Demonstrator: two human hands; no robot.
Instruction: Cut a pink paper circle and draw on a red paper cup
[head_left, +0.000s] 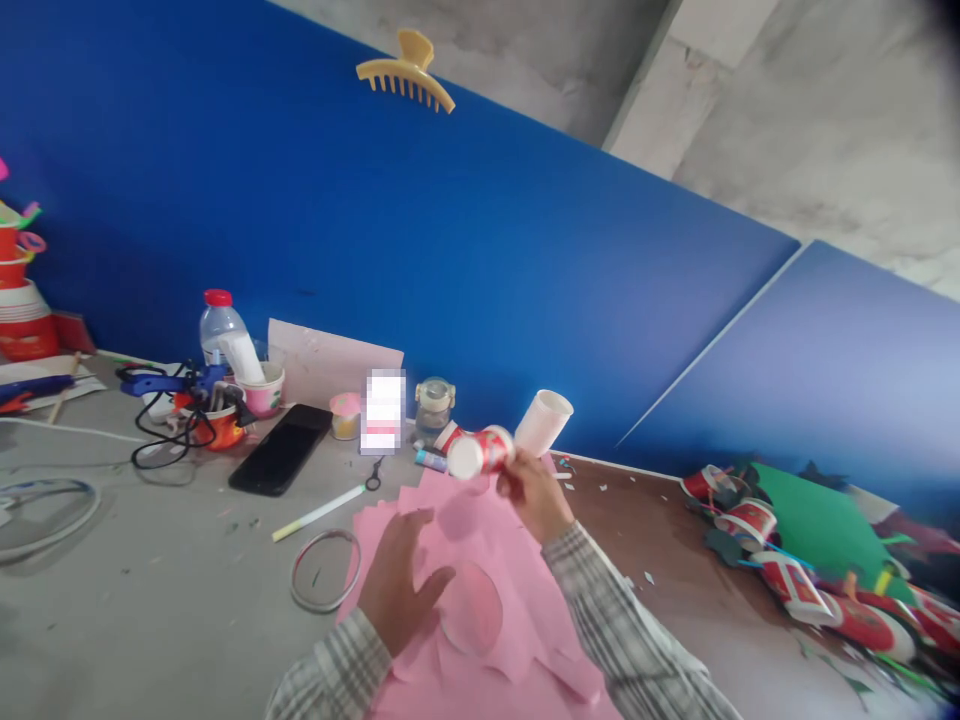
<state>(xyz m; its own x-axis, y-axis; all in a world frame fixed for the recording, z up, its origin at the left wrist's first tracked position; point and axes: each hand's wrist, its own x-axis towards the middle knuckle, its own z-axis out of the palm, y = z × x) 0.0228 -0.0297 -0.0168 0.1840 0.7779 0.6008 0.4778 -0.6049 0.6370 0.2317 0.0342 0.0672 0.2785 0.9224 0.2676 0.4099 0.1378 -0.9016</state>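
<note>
My right hand (534, 492) grips a red and white paper cup (495, 448) near its right end. The cup lies tipped on its side in the air, with its white round end turned to the left. Part of another red cup (448, 436) shows behind it. Over the pink paper sheets (525, 610), my left hand (399, 578) is open, thumb and fingers apart. Beside its thumb, a round pink piece (472, 608) rests on the sheets. A white paper cup (544, 422) stands tilted behind my right hand.
On the left are a black phone (282, 450), a white-yellow pen (319, 513), scissors (374, 474), a tape ring (325, 570) and a glue gun (176, 383). A glass jar (434, 408) stands by the blue partition (450, 250). Several decorated cups (795, 585) lie at right.
</note>
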